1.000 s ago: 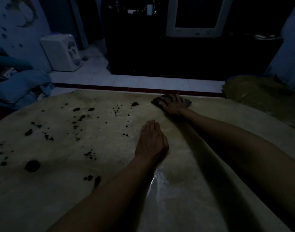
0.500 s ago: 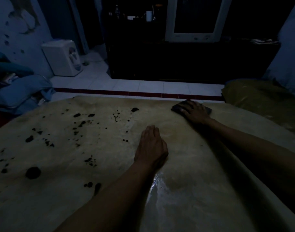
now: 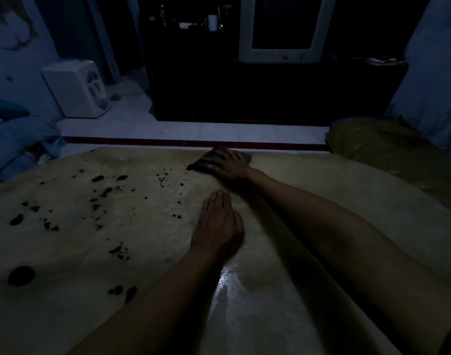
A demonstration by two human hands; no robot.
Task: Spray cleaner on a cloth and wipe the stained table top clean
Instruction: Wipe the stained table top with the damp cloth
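Note:
The pale table top fills the lower view in dim light. Dark stains are scattered over its left half, with a big blot near the left edge. My right hand presses flat on a dark cloth at the table's far edge, and the cloth's left corner touches the nearest specks. My left hand lies flat, palm down, on the middle of the table and holds nothing. A wet shiny patch sits just right of my left forearm. No spray bottle is in view.
Beyond the far edge is a tiled floor with a red strip. A white appliance stands at the back left, bluish bundles at the left, a dark cabinet behind and an olive cushion at the right.
My right hand slid the cloth right along the far edge, then back left onto the stain near that edge. My left hand stayed flat in place.

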